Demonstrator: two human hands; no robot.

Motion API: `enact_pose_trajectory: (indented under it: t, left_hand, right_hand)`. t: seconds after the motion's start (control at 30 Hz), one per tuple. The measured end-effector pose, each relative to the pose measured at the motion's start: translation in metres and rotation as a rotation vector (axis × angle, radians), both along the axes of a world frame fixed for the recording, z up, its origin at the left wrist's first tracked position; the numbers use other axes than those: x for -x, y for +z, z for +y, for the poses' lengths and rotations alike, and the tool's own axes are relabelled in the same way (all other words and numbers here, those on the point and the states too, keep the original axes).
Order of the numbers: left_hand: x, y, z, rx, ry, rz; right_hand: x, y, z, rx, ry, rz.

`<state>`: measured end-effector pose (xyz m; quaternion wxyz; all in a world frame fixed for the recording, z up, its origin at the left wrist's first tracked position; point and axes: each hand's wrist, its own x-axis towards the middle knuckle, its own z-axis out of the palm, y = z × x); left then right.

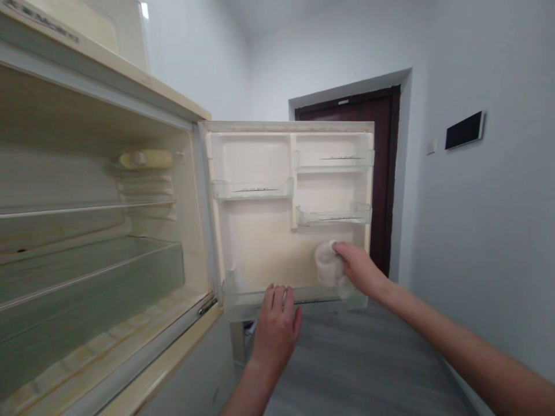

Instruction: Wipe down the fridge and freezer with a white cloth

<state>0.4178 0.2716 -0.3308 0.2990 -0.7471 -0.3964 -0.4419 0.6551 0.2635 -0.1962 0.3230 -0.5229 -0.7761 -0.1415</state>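
The refrigerator door (260, 242) stands wide, its cream inner panel facing me. My right hand (358, 266) pinches a white cloth (328, 264), which hangs against the lower right of the panel, just above the bottom bin. Below and to the left, my left hand (277, 320) has its fingers hooked over the rim of the clear bottom door bin (243, 300), thumb to the right. Three smaller clear door shelves sit higher up: one on the left (252, 189), an upper right one (335, 160) and a lower right one (333, 215). All three hold nothing visible.
At left is the refrigerator compartment, with a glass shelf (87, 209) and a clear drawer (95, 300). Behind the refrigerator door is a dark red entrance door (381, 190). A black wall panel (463, 130) hangs at right above grey flooring (347, 364).
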Motion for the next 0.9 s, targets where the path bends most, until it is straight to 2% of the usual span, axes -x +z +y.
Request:
enact_pose_trajectory:
  t: [0.03, 0.13, 0.2, 0.27, 0.37, 0.47, 0.6, 0.67, 0.73, 0.8, 0.9]
  left_hand:
    - [0.001, 0.000, -0.001, -0.007, -0.006, -0.008]
    - [0.007, 0.000, -0.006, -0.030, -0.029, -0.033]
    - [0.012, 0.000, -0.010, -0.040, -0.049, -0.056]
    - [0.019, 0.000, -0.016, -0.034, -0.073, -0.090]
    - [0.032, -0.002, -0.028, -0.001, -0.093, -0.152]
    - [0.050, -0.004, -0.042, 0.022, -0.092, -0.185]
    - [0.077, -0.003, -0.064, 0.043, -0.060, -0.192]
    - [0.089, 0.000, -0.086, 0.080, -0.025, -0.205]
    - [0.098, 0.002, -0.120, 0.126, 0.033, -0.242]
    - [0.101, 0.003, -0.167, 0.140, 0.076, -0.288]
    - [0.090, 0.003, -0.244, 0.089, 0.054, -0.259]
  right_hand:
    - [-0.011, -0.001, -0.021, -0.085, -0.016, 0.124]
    - [-0.056, -0.010, -0.069, -0.285, -0.307, 0.484]
    - [-0.085, -0.020, -0.080, -0.229, -0.386, 0.704]
    - [-0.101, -0.034, -0.078, -0.056, -0.342, 0.852]
    - [-0.102, -0.056, -0.073, 0.149, -0.214, 0.856]
    - [-0.090, -0.070, -0.081, 0.086, -0.167, 0.767]
    - [-0.082, -0.073, -0.103, 0.018, -0.093, 0.749]
    - [-0.076, -0.071, -0.115, 0.044, -0.017, 0.687]
    - [-0.065, -0.067, -0.129, 0.087, 0.079, 0.594]
    - [-0.045, -0.062, -0.148, 0.095, 0.179, 0.508]
    - [0.000, -0.054, -0.183, 0.043, 0.305, 0.423]
